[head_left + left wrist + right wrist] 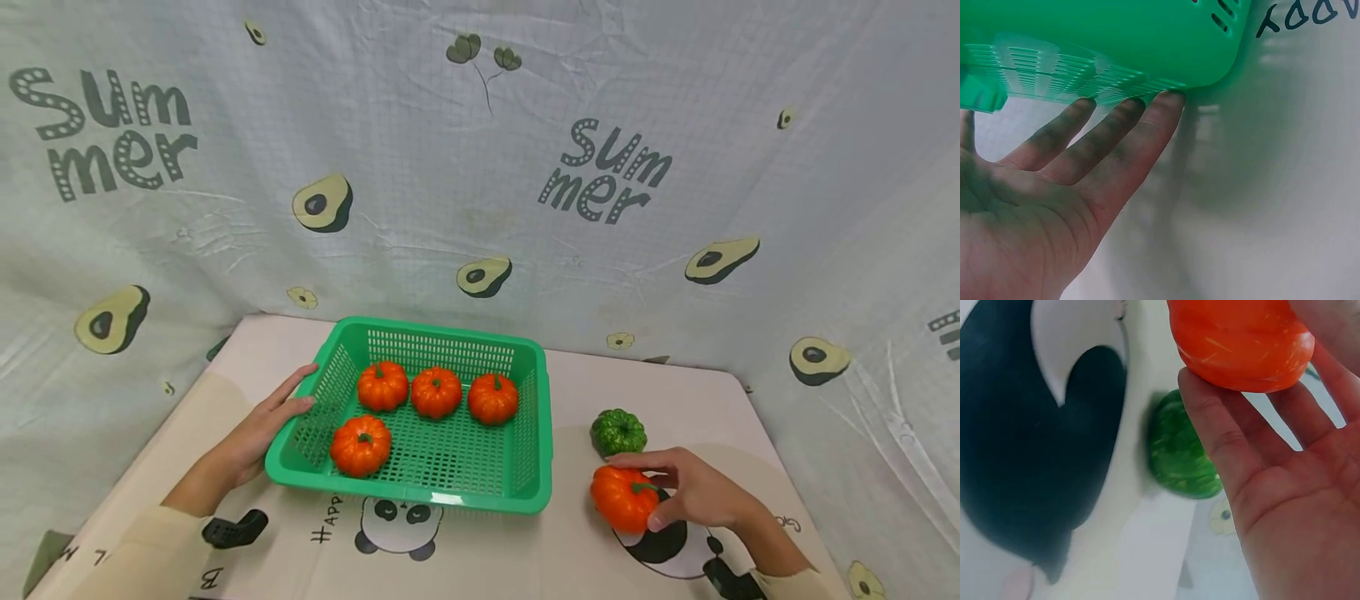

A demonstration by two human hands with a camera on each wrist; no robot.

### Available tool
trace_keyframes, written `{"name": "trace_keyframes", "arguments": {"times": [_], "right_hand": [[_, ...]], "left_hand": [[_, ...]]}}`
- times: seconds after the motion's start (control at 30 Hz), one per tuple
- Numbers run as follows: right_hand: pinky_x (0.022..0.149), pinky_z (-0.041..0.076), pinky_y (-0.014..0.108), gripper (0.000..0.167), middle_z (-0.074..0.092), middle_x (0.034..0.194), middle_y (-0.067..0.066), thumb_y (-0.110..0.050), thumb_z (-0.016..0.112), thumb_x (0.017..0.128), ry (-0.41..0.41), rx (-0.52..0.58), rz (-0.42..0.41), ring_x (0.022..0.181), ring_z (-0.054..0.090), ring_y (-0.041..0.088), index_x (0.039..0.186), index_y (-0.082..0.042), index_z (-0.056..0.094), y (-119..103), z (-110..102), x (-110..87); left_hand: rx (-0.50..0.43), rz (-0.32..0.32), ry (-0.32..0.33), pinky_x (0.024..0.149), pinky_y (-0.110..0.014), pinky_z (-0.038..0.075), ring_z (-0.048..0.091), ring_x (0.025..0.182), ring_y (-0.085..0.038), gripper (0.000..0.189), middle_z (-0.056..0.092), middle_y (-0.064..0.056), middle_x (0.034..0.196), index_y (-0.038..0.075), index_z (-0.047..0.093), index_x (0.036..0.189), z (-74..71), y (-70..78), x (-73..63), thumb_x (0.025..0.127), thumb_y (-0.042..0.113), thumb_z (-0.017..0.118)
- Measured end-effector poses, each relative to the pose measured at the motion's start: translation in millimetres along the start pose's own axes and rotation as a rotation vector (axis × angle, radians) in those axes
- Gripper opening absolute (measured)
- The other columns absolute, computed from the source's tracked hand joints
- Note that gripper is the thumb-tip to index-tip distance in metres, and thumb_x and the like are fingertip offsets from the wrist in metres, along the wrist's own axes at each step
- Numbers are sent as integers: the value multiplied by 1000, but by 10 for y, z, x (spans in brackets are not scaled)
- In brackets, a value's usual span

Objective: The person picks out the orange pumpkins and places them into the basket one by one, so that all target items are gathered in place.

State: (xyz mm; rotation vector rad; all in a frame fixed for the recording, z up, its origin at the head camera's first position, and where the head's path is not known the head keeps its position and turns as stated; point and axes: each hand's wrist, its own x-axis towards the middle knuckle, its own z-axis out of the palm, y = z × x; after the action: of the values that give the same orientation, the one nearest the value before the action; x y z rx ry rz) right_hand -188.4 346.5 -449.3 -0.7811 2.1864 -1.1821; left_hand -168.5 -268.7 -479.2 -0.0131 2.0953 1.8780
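Observation:
My right hand (701, 487) holds an orange mini pumpkin (622, 498) with a green stem, thumb on its near side and fingers on its far side. Just beyond it sits a green mini pumpkin (618, 432), partly behind my fingers in the right wrist view. At the left end of a green plastic basket (420, 497), my left hand (258, 433) rests with two digits at the rim. In the left wrist view, its extended fingers (1119, 156) reach the basket's slotted outer wall. Several orange mini pumpkins (494, 398) sit inside the basket, three along the back and one at front left.
A pale tablecloth with a printed panda (399, 529) covers the table. Fabric printed with avocados (322, 203) hangs behind and at both sides. Black straps (236, 529) cross both wrists. Table surface lies between the basket and my right hand.

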Motion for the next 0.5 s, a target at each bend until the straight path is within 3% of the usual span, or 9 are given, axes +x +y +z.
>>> {"name": "trace_keyframes", "arguments": {"times": [0.2, 0.5], "right_hand": [[100, 50, 17, 75, 66, 144, -9, -10, 89, 74, 27, -54, -31, 122, 59, -4, 145, -11, 63, -112, 29, 48], [101, 51, 19, 73, 67, 143, 4, -11, 88, 77, 38, -61, -122, 121, 62, 1, 145, -10, 62, -302, 67, 144]], "left_hand": [[10, 1, -8, 100, -30, 51, 19, 155, -53, 71, -5, -23, 175, 34, -1, 168, 11, 1, 19, 112, 38, 42], [12, -12, 4, 98, -31, 52, 25, 152, -52, 71, -3, -24, 175, 34, -1, 168, 5, -7, 15, 112, 39, 42]]}}
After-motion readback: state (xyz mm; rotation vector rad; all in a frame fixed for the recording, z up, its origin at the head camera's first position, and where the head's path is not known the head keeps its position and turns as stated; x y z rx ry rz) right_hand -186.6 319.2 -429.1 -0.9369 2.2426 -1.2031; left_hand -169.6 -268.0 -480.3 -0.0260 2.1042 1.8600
